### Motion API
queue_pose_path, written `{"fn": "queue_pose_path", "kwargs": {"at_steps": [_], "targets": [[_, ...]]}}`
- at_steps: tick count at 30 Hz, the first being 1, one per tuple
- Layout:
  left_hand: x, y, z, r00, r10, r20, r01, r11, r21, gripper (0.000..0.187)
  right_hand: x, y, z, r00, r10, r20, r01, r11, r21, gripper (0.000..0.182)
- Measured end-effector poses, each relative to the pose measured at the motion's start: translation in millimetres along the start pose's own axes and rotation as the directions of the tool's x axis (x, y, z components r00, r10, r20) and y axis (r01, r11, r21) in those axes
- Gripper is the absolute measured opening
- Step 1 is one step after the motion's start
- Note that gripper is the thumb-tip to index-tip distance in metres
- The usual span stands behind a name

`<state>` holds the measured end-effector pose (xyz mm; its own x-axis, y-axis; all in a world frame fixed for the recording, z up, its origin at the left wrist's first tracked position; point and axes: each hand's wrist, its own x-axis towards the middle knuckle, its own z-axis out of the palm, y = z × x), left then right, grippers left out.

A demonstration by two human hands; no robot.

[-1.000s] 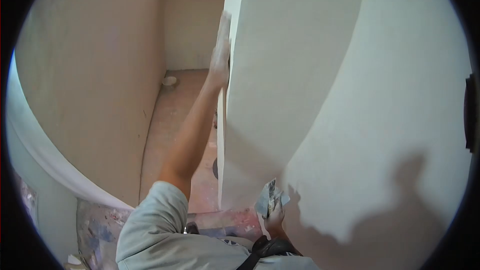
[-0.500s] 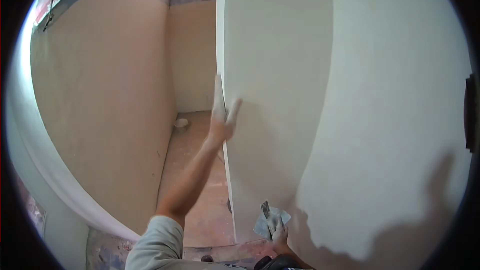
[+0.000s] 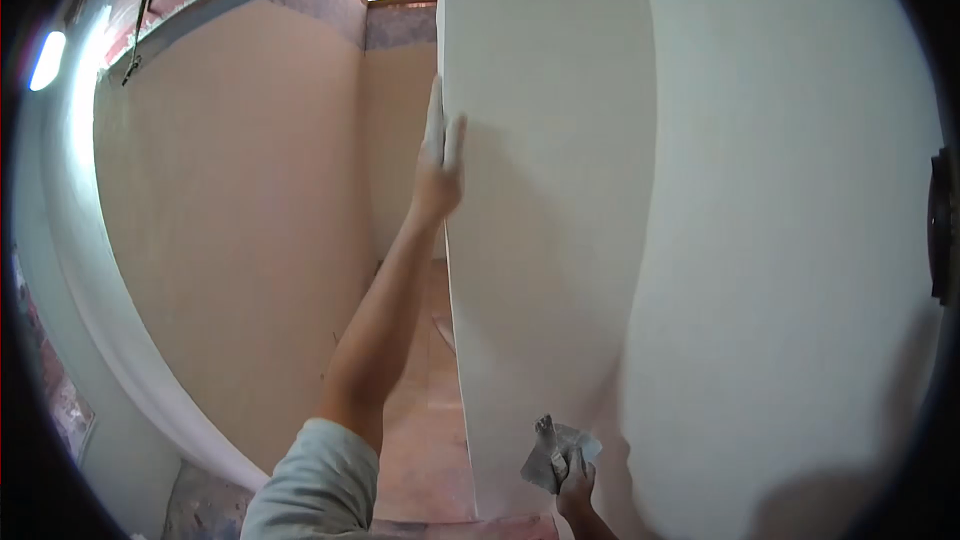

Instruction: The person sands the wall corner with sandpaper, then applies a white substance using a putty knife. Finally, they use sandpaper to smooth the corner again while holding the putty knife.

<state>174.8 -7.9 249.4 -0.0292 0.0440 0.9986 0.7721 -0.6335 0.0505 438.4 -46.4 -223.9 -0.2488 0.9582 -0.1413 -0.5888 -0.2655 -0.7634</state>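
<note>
My left hand (image 3: 439,175) is raised at the vertical corner of the plastered wall (image 3: 550,190). Its fingers are stretched out along the narrow edge, with the thumb apart on the wide face, so the hand straddles the corner. White dust or plaster coats the fingers. Low in the view, my right hand (image 3: 577,488) is closed around a putty knife (image 3: 545,460) with a wide, stained blade. A second thin, pale blade (image 3: 578,437) overlaps it in the same grip. Both are held in front of the wall's lower part.
Left of the corner, an opening leads to a reddish floor (image 3: 425,440) and a beige wall (image 3: 230,190). Loose wires (image 3: 145,15) hang at upper left near a bright lamp (image 3: 47,61). A dark fixture (image 3: 939,225) sits on the right wall.
My left hand has slid up along the wall corner, fingers still stretched. My right hand, with the putty knife, has shifted slightly right and down. The view has tilted upward.
</note>
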Motion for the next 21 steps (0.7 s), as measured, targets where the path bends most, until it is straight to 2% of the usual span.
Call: {"fn": "queue_pose_path", "kwargs": {"at_steps": [2, 3, 4, 6, 7, 8, 9, 10, 11, 13, 14, 16, 17, 19, 20, 21], "targets": [[-85.1, 24.5, -0.7, 0.978, -0.187, 0.097, 0.187, 0.982, 0.004, 0.064, 5.5, -24.1, 16.0, 0.992, -0.125, 0.034, 0.126, 0.992, -0.019, 0.026], [-136.8, 27.4, -2.0, 0.925, -0.369, 0.093, 0.369, 0.929, 0.011, 0.069, 6.9, -37.3, 30.1, 0.978, -0.200, 0.066, 0.203, 0.979, -0.033, 0.026], [-185.1, 52.1, -11.6, 0.930, -0.339, 0.142, 0.292, 0.916, 0.275, 0.073, 9.1, -53.1, 44.1, 0.957, -0.267, 0.111, 0.273, 0.961, -0.051, 0.026], [-235.9, 102.0, -21.9, 0.932, -0.310, 0.187, 0.177, 0.842, 0.510, 0.076, 9.1, -85.0, 82.0, 0.901, -0.365, 0.236, 0.397, 0.912, -0.106, 0.022], [-249.8, 130.1, -10.9, 0.945, -0.294, 0.143, 0.267, 0.947, 0.180, 0.087, 7.5, -101.1, 101.1, 0.866, -0.398, 0.303, 0.452, 0.882, -0.135, 0.019], [-265.8, 138.2, -2.0, 0.922, -0.368, 0.118, 0.380, 0.920, -0.093, 0.093, 14.0, -103.6, 117.5, 0.837, -0.409, 0.363, 0.501, 0.839, -0.211, 0.021], [-281.7, 146.3, 6.9, 0.893, -0.441, 0.093, 0.442, 0.819, -0.365, 0.100, 4.4, -113.0, 138.6, 0.831, -0.384, 0.404, 0.507, 0.822, -0.261, 0.023], [-293.2, 146.2, 11.8, 0.811, -0.573, 0.119, 0.539, 0.652, -0.533, 0.101, -11.6, -123.8, 159.9, 0.825, -0.352, 0.443, 0.509, 0.802, -0.312, 0.025], [-284.1, 151.2, 5.3, 0.764, -0.637, 0.099, 0.594, 0.636, -0.492, 0.093, -26.9, -130.7, 179.4, 0.710, -0.491, 0.505, 0.677, 0.675, -0.295, 0.027], [-265.9, 161.0, -7.8, 0.656, -0.752, 0.058, 0.700, 0.578, -0.419, 0.078, -31.8, -121.2, 188.2, 0.661, -0.460, 0.594, 0.719, 0.614, -0.325, 0.030], [-260.9, 162.7, -12.9, 0.671, -0.741, 0.019, 0.683, 0.608, -0.404, 0.074, -26.0, -111.8, 192.2, 0.600, -0.511, 0.615, 0.777, 0.554, -0.298, 0.030], [-251.4, 165.8, -23.0, 0.698, -0.714, -0.060, 0.649, 0.665, -0.368, 0.069, -32.4, -110.0, 209.4, 0.540, -0.516, 0.664, 0.815, 0.516, -0.262, 0.026], [-248.9, 165.4, -36.5, 0.701, -0.712, -0.041, 0.655, 0.665, -0.360, 0.070, -34.2, -115.1, 214.0, 0.436, -0.546, 0.716, 0.881, 0.422, -0.214, 0.022], [-240.6, 163.2, -47.4, 0.704, -0.704, -0.091, 0.607, 0.664, -0.436, 0.067, -35.5, -137.6, 225.8, 0.424, -0.557, 0.714, 0.887, 0.413, -0.204, 0.019], [-243.8, 157.4, -54.5, 0.666, -0.701, -0.256, 0.543, 0.690, -0.478, 0.064, -22.7, -152.4, 232.3, 0.411, -0.636, 0.653, 0.882, 0.459, -0.107, 0.019], [-245.8, 149.9, -64.0, 0.603, -0.684, -0.411, 0.472, 0.721, -0.507, 0.062, -25.0, -190.8, 245.6, 0.403, -0.684, 0.608, 0.903, 0.404, -0.144, 0.023]]}}
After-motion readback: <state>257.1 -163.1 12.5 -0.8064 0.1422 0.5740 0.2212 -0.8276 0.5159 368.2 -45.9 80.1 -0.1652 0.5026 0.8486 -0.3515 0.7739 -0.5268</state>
